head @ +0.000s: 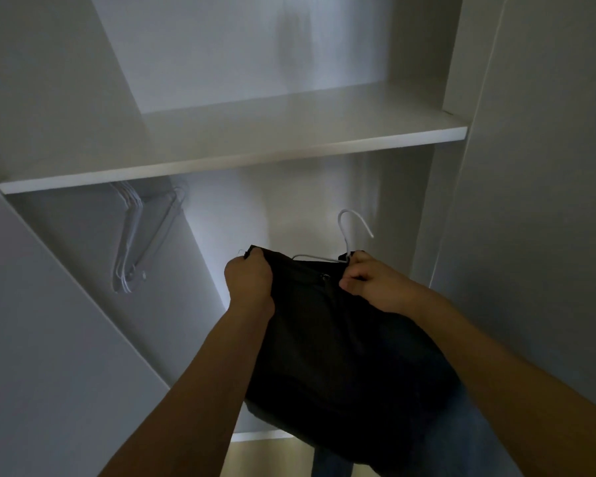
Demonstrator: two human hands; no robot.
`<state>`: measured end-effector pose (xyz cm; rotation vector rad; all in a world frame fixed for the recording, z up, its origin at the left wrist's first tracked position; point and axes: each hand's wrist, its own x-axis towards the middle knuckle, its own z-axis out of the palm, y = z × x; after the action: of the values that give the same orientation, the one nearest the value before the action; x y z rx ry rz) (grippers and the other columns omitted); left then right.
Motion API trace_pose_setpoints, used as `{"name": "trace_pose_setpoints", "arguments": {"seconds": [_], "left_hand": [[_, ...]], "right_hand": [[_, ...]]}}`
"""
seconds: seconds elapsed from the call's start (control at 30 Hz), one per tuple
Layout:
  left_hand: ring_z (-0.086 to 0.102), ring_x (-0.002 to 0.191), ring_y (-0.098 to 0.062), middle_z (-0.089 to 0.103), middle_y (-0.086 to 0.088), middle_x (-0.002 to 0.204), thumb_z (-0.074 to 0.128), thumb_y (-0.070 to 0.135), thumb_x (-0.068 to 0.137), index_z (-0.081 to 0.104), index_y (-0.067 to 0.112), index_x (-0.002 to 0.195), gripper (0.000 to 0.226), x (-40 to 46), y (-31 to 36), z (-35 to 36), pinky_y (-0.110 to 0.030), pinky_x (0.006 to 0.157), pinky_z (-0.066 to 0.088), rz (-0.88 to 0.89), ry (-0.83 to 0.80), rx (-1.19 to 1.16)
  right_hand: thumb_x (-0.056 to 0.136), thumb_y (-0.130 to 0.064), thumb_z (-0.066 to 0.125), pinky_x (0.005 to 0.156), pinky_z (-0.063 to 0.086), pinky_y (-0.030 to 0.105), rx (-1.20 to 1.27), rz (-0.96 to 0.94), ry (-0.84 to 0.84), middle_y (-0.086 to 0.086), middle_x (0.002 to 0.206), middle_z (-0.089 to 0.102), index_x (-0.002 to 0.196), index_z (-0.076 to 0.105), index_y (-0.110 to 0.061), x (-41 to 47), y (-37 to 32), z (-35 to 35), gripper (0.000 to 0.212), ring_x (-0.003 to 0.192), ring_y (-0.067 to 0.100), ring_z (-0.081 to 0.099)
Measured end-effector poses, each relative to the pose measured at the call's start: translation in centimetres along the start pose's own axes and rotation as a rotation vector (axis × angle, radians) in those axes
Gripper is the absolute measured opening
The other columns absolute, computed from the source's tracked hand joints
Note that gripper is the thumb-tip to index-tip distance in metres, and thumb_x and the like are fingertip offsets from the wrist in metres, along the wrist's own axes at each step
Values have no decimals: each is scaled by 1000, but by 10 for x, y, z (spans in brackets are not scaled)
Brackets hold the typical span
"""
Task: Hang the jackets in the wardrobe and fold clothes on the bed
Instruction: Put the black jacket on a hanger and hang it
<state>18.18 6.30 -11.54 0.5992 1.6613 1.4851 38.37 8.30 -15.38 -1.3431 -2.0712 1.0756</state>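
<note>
head view, inside an open white wardrobe [547,201]. a dark jacket [341,339] is held up in front of the lower compartment, below the shelf [241,146], and hangs down between the two forearms. the left hand [250,280] grips the jacket's upper left corner: its fingers are curled round the cloth, knuckles toward the camera, and the corner of the fabric pokes out just above them. the right hand [369,280] is at the jacket's upper right, at the neck of a white hanger [350,235]; its fingers [358,259] are curled and pinch the cloth against the base of the hook. whether they also close on the hanger wire itself cannot be told. the hanger's hook rises free above the right hand, tilted to the right, and one thin white arm of the hanger shows along the jacket's top edge between the two hands. a small fastener is visible on the cloth just left of the right thumb. at upper left, under the shelf, a bunch of white spare hangers [135,242] hangs close against the side wall, well apart from the jacket. a strip of pale floor [265,456] shows below the wardrobe's base.
</note>
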Motion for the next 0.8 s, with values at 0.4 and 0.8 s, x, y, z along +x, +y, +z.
{"name": "trace_pose_setpoints", "arguments": {"seconds": [0.4, 0.8], "left_hand": [[59, 77, -21, 63, -7, 82, 48, 17, 92, 58, 8, 97, 15, 1, -25, -4, -45, 90, 47, 858, -677, 1107], [53, 92, -13, 61, 2, 101, 47, 34, 99, 64, 20, 97, 23, 48, -17, -51, -25, 78, 37, 540, -790, 1587]], "right_hand": [[95, -17, 58, 86, 37, 12, 151, -55, 120, 1, 97, 47, 68, 64, -16, 5, -19, -14, 27, 90, 10, 52], [84, 12, 42, 81, 52, 27, 116, 163, 725, 15, 101, 66, 85, 67, -17, 52, 41, -35, 38, 86, 25, 61]]}}
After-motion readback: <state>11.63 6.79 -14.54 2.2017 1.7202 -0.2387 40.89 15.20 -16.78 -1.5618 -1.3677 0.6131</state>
